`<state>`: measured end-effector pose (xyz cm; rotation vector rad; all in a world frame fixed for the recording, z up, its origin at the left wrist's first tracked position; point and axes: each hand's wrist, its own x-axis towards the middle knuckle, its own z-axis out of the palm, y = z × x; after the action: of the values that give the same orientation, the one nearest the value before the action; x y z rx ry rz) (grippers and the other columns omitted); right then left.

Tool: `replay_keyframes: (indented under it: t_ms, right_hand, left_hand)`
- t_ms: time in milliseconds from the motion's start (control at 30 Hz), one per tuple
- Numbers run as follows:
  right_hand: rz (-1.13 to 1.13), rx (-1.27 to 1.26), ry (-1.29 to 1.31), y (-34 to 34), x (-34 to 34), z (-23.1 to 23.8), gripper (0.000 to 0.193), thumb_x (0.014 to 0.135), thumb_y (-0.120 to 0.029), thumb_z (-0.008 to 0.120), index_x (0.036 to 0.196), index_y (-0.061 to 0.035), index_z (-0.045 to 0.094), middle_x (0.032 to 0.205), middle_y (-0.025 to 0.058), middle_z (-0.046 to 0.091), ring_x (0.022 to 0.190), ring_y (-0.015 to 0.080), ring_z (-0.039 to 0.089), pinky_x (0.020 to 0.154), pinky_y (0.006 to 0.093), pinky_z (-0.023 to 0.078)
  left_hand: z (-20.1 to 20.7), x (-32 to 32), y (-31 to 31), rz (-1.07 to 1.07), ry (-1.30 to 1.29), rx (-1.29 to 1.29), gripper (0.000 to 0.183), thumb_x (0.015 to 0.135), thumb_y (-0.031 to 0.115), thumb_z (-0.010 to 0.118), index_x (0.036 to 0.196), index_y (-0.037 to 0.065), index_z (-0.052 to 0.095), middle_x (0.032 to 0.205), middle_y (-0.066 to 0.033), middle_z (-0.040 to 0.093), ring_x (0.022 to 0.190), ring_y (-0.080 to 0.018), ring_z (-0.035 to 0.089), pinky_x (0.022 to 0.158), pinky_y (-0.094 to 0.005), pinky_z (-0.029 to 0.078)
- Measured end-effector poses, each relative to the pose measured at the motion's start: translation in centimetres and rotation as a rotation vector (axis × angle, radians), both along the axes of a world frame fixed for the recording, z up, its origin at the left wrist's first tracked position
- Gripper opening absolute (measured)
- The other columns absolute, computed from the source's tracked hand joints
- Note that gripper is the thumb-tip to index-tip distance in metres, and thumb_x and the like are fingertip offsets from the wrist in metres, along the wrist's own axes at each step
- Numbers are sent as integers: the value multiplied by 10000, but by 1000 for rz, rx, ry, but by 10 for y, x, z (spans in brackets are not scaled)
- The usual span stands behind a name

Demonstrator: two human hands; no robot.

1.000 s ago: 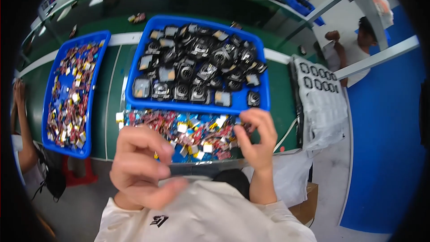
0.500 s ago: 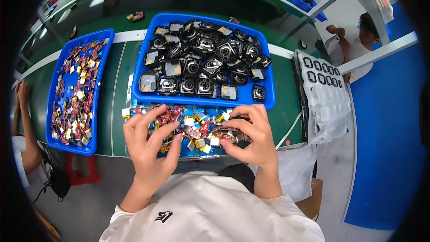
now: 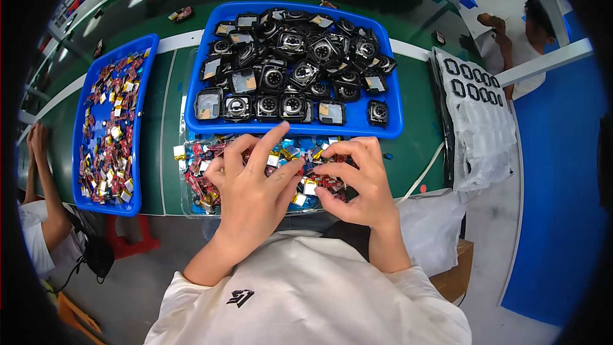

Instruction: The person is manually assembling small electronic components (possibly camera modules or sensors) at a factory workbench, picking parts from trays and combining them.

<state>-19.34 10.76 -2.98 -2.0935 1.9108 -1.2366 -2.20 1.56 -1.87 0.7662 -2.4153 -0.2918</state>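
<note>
A clear plastic tray (image 3: pixel 186 199) lies in front of me, heaped with small red circuit boards (image 3: pixel 203 186) and silver-and-yellow battery cells (image 3: pixel 310 188). Over its middle is my left hand (image 3: pixel 252 195), its thumb and a fingertip closed together; whatever is between them is too small to make out. My right hand (image 3: pixel 363 186) curves over the tray's right part, thumb and fingers apart, close beside a battery cell. Just beyond the tray stands a blue bin (image 3: pixel 367 129) full of black smartwatch cases (image 3: pixel 292 106), some with round sensor backs showing.
A second blue bin (image 3: pixel 79 172) of circuit boards and cells stands on the left. On the right lies a stack of white sheets (image 3: pixel 480 137) with black frames (image 3: pixel 476 92). A white cable (image 3: pixel 426 167) crosses the green bench (image 3: pixel 414 99). Other people sit at left and right.
My left hand has moved right, nearer my right hand, and its thumb and fingertip have come together. My right hand stays over the tray's right part. The view has shifted slightly.
</note>
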Motion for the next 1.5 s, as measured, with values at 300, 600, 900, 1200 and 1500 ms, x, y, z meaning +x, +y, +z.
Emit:
replay_keyframes:
  t_ms: [300, 600, 900, 1200, 1500]
  right_hand:
    - [-81, -141, -44, -2, 4, -5, 304, 642, -92, 757, 933, -92, 671, 1050, 39, 623, 922, 251, 517, 793, 359, 421]
    - [35, -197, -395, -5, 16, -2, 174, 741, -49, 735, 900, -22, 667, 919, 86, 669, 821, 235, 594, 735, 322, 467]
    - [144, -148, -619, 2, 18, 0, 93, 749, -3, 711, 820, 2, 650, 807, 89, 669, 688, 200, 600, 626, 289, 464]
    - [37, -166, -396, 6, 20, 4, 90, 745, 9, 713, 818, -6, 662, 731, 77, 644, 608, 170, 565, 533, 270, 438]
    - [85, -46, -801, 10, 15, 5, 123, 777, 21, 666, 891, -18, 691, 785, 42, 646, 648, 93, 543, 561, 213, 426]
  left_hand:
    - [4, -1, -14, -120, 155, 117, 196, 684, 75, 743, 865, 138, 706, 973, 17, 637, 856, -167, 514, 792, -349, 290]
    - [3, -2, -6, -308, 619, 712, 234, 699, -67, 712, 926, -14, 686, 852, -77, 689, 755, -160, 569, 680, -257, 419]
    - [5, 9, -8, -360, 525, 792, 123, 742, -18, 705, 863, 1, 694, 855, -59, 697, 744, -143, 558, 673, -257, 418]
    - [23, 4, 2, -103, 455, 605, 125, 682, 13, 745, 775, 51, 669, 808, -56, 681, 751, -167, 560, 673, -280, 399]
    - [13, 4, 8, -201, 579, 1024, 126, 677, -23, 728, 765, 25, 652, 770, -49, 669, 676, -123, 561, 624, -240, 413]
